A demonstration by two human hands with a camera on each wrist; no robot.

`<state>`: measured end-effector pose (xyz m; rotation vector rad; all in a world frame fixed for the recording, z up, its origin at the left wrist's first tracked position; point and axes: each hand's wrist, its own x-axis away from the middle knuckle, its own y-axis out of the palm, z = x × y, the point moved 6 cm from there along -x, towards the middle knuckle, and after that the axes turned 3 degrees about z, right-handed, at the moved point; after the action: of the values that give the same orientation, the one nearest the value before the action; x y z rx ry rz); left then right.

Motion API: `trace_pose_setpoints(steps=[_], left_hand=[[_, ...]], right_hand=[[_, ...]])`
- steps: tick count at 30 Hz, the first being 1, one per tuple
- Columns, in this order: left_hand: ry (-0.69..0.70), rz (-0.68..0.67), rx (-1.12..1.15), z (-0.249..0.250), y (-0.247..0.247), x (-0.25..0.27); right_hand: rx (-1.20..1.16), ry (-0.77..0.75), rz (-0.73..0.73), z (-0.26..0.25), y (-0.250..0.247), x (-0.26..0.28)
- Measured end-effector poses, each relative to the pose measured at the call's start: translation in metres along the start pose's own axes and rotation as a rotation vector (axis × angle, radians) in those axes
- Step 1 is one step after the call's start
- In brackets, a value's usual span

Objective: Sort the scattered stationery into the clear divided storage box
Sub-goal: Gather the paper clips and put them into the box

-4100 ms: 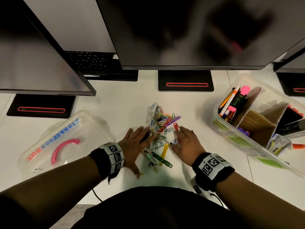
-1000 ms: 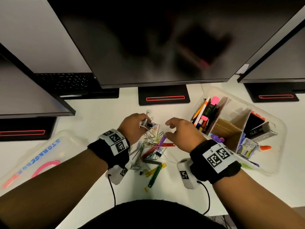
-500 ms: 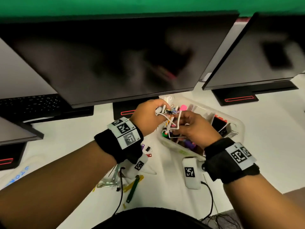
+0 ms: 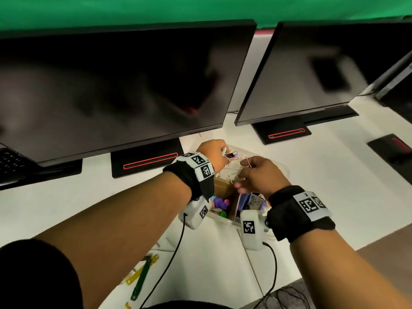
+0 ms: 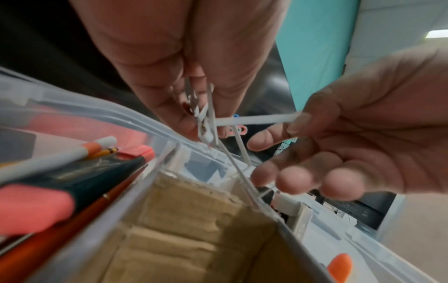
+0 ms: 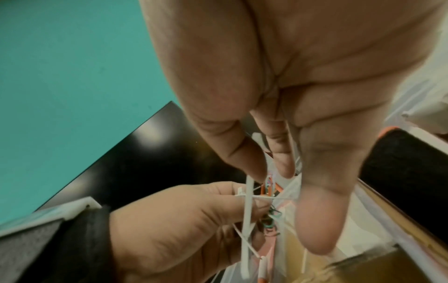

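Note:
My left hand [image 4: 224, 152] grips the top of a small clear zip bag of coloured paper clips [image 4: 233, 158] above the clear divided storage box [image 4: 225, 221]. My right hand [image 4: 244, 167] pinches the bag's white zip strip [image 5: 254, 120] between thumb and forefinger, its other fingers loosely spread. The left wrist view shows the bag hanging over the cardboard-lined middle compartment [image 5: 194, 220], with pens and highlighters [image 5: 48, 181] in the compartment beside it. In the right wrist view the clips [image 6: 269, 222] bunch between both hands. My arms hide most of the box.
Two dark monitors stand close behind the box, their black bases [image 4: 145, 160] on the white desk. Green and yellow clips [image 4: 142, 277] lie loose near the desk's front. Wrist-camera cables [image 4: 273, 275] trail toward the desk edge at lower right.
My left hand lifted the bag of clips from the desk pile and carried it right, over the box. My right hand joined it and took hold of the zip strip.

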<state>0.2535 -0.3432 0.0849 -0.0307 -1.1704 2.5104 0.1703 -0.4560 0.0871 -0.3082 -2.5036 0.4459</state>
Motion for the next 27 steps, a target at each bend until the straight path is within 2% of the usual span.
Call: trace_pose_setpoints(steps=[2, 5, 8, 11, 15, 18, 22, 25, 27], left_hand=[[0.008, -0.047, -0.029, 0.000, 0.005, -0.002], [0.034, -0.135, -0.083, 0.002, 0.012, 0.001], [0.050, -0.203, -0.112, 0.001, 0.018, 0.004], [0.047, -0.187, -0.054, -0.004, 0.013, 0.010], [0.048, -0.097, 0.059, -0.021, -0.015, 0.024], [0.033, -0.064, 0.025, -0.050, -0.045, 0.041], [0.021, -0.027, -0.144, -0.111, -0.083, 0.078], [-0.092, -0.128, -0.322, -0.175, -0.092, 0.111], [-0.178, -0.258, -0.416, -0.218, -0.089, 0.138]], right_hand=[[0.010, 0.000, 0.041, -0.001, -0.001, -0.003], [0.158, -0.054, 0.139, -0.007, -0.006, -0.006], [0.220, -0.057, 0.130, -0.007, -0.004, -0.004], [0.275, -0.081, 0.133, -0.006, -0.002, -0.003], [0.238, -0.156, 0.108, -0.011, 0.010, 0.002], [0.238, -0.257, 0.017, -0.024, 0.033, 0.009], [0.257, -0.381, -0.161, -0.039, 0.097, 0.027], [0.373, -0.486, -0.308, -0.039, 0.151, 0.043], [0.615, -0.556, -0.428, -0.027, 0.187, 0.056]])
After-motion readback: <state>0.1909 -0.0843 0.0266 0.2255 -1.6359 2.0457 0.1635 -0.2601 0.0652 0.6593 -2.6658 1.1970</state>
